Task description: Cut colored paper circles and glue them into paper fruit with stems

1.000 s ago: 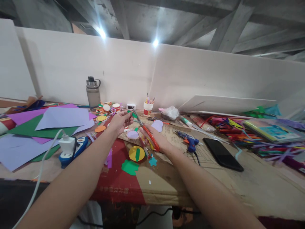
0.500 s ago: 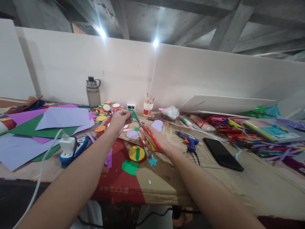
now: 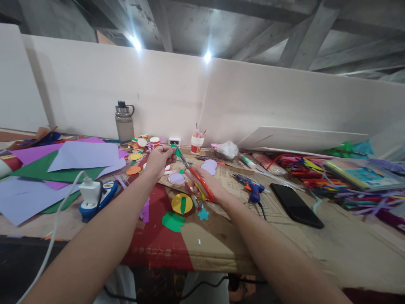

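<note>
My left hand pinches a small piece of green paper over the middle of the table. In my right hand are scissors with red-orange handles, their blades pointing up and left toward the green piece. Whether the blades touch the paper I cannot tell. Below the hands lie a yellow disc with a green strip on it, a green paper scrap and a blue flower shape. A round lilac piece sits between my wrists.
To the left are purple and green paper sheets, a blue power strip with a white plug and a bottle. On the right lie a glue gun, a black phone and colourful pipe cleaners. A paper cup stands behind.
</note>
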